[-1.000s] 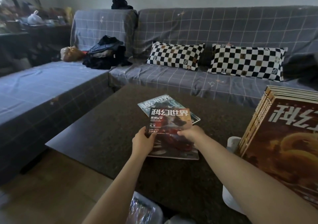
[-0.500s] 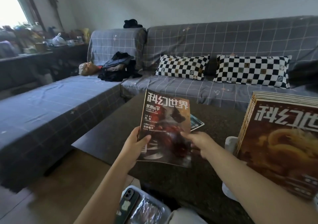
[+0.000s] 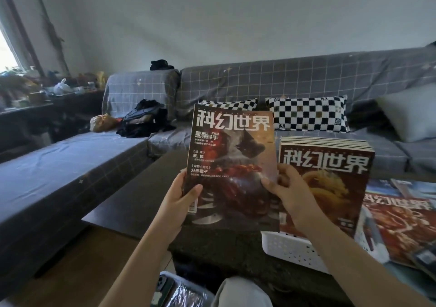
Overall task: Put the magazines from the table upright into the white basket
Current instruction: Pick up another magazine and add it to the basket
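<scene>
**Magazine lifted off the bench, heading for the basket**

A second ago the magazine (image 3: 232, 165) lay flat on the bench (image 3: 132, 202); now it is upright in the air, the left hand (image 3: 179, 202) clamped on its left edge, the right hand (image 3: 286, 192) on its right. It hangs just left of the white basket (image 3: 290, 247), where a row of magazines (image 3: 328, 176) already stands. It looks ready to go in.

Magazine (image 3: 232, 162) upright in both hands (image 3: 182, 201), seemingly.
</scene>
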The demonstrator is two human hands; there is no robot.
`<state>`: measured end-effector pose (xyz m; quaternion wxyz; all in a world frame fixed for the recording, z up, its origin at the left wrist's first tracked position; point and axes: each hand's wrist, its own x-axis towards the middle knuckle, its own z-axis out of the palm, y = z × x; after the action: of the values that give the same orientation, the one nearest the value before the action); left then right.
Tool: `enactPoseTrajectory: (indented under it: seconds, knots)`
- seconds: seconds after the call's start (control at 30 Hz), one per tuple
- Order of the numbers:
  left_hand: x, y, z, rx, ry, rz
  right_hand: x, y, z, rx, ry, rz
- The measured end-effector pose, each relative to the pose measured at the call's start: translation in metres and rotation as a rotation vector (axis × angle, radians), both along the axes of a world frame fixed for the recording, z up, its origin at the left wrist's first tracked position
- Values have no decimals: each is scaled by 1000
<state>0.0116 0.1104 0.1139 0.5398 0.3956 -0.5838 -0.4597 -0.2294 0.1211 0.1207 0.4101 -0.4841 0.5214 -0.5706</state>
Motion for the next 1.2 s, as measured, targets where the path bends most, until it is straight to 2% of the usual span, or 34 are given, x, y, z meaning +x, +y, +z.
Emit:
enactPoseTrajectory:
  seconds: [0.2,0.33,0.43,0.6,0.8,1.07,1.2]
  knots:
    - [-68,-8,-10,6,64,-161,-63,36,6,-37,88,-152]
    - [-117,-17,-17,57,75,-194,-103,49,2,-45,169,-278]
    - [-149,-24,-24,83,2,-180,-129,54,-8,-35,240,-374]
    - [-180,-35,-45,98,-232,-112,-154,54,-36,46,326,-459]
    - [-190,-39,-67,95,-334,-65,-160,48,-68,119,370,-503]
    - [-199,-40,-62,119,-185,-61,-164,44,-75,95,326,-530]
    - [-200,-42,-66,113,-182,-3,-164,41,-75,66,320,-549]
